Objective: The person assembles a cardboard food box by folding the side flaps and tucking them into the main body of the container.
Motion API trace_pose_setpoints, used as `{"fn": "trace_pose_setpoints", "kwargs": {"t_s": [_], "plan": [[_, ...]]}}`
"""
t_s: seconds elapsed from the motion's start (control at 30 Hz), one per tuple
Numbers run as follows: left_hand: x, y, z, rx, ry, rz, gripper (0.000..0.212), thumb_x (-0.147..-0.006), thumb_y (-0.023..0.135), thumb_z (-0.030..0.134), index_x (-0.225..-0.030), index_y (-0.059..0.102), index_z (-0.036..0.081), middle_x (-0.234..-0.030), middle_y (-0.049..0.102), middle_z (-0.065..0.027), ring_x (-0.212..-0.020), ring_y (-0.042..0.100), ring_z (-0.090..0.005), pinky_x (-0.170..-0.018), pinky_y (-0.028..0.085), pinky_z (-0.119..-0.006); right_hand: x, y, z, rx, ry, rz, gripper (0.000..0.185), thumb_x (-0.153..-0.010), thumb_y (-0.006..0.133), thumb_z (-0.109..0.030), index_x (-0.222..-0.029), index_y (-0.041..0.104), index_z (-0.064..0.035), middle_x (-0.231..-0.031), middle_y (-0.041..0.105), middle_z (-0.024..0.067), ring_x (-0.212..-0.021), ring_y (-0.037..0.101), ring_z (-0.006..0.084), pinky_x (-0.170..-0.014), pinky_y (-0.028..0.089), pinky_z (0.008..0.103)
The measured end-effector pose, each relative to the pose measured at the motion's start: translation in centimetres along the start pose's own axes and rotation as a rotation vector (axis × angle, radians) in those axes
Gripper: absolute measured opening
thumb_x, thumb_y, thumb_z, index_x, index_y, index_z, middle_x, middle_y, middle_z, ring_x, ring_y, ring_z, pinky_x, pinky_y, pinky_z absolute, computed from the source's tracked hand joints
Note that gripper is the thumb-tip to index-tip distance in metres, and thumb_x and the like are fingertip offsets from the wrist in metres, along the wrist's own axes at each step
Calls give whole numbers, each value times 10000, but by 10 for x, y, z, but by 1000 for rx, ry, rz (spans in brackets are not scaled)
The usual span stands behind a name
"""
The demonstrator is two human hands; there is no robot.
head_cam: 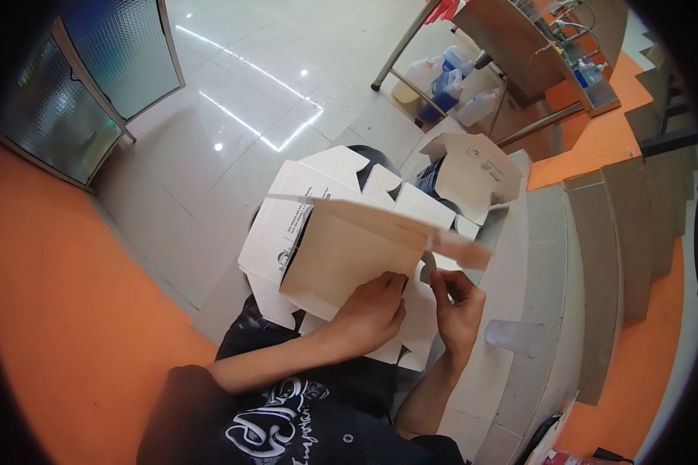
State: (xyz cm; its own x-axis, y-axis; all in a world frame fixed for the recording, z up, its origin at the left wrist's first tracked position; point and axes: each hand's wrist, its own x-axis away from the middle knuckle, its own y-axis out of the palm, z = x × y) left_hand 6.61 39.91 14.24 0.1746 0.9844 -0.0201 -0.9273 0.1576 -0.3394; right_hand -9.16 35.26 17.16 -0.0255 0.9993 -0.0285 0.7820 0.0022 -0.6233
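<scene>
A partly folded cardboard box [355,250], plain tan on the side facing me, lies tilted over flat die-cut box blanks [262,238] across my lap. My left hand [378,308] grips the box's near right corner, fingers curled over its edge. Just to the right, my right hand [459,296] pinches a small cardboard flap [427,270] between thumb and fingers. The box's far right flap is blurred. White blanks with printed writing show beneath and beyond it. Another folded cardboard piece [471,168] stands farther back on the right, with dark blue items beside it.
A translucent plastic cup [515,337] lies on its side on the tiled step at right. Plastic jugs [442,90] stand under a metal-legged table [407,46] at the back. Stairs [593,279] rise on the right; textured glass panels [122,52] stand at upper left beside an orange wall [64,290].
</scene>
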Motion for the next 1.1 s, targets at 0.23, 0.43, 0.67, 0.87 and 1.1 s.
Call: {"fn": "trace_pose_setpoints", "kwargs": {"t_s": [0.23,0.43,0.67,0.87,1.1], "plan": [[-7,1,-2,11,42,45,305,-841,539,66,-1114,511,-66,-1029,557,-233,-922,578,-419,-811,467,-478,-16,5,-31,-190,158,23,185,-866,663,-84,-857,663,101,-720,683,102,-643,651,140,-607,497,275],[-7,4,0,-11,22,12,415,-836,527,54,-1225,473,-80,-1113,538,-261,-972,574,-431,-847,470,-465,-7,14,-27,-71,64,110,154,-832,677,-70,-844,672,83,-719,692,137,-641,680,179,-599,505,275],[-3,7,2,-51,37,3,590,-814,564,60,-1341,347,-94,-1158,500,-279,-982,578,-440,-824,493,-471,11,30,-50,222,-144,210,139,-802,680,-83,-812,679,56,-750,680,200,-668,693,295,-618,532,356],[-6,1,5,-33,49,-26,546,-802,600,83,-1297,414,-52,-1167,501,-275,-998,573,-445,-816,503,-483,12,37,-43,319,-214,229,143,-801,691,-104,-792,685,39,-743,680,184,-659,692,289,-589,528,343],[-9,3,8,-73,81,-28,360,-801,611,69,-1133,544,-53,-1147,536,-256,-988,587,-433,-845,488,-459,2,27,-42,165,-155,278,145,-818,626,-112,-767,649,21,-718,650,195,-620,640,355,-586,506,419]]}}
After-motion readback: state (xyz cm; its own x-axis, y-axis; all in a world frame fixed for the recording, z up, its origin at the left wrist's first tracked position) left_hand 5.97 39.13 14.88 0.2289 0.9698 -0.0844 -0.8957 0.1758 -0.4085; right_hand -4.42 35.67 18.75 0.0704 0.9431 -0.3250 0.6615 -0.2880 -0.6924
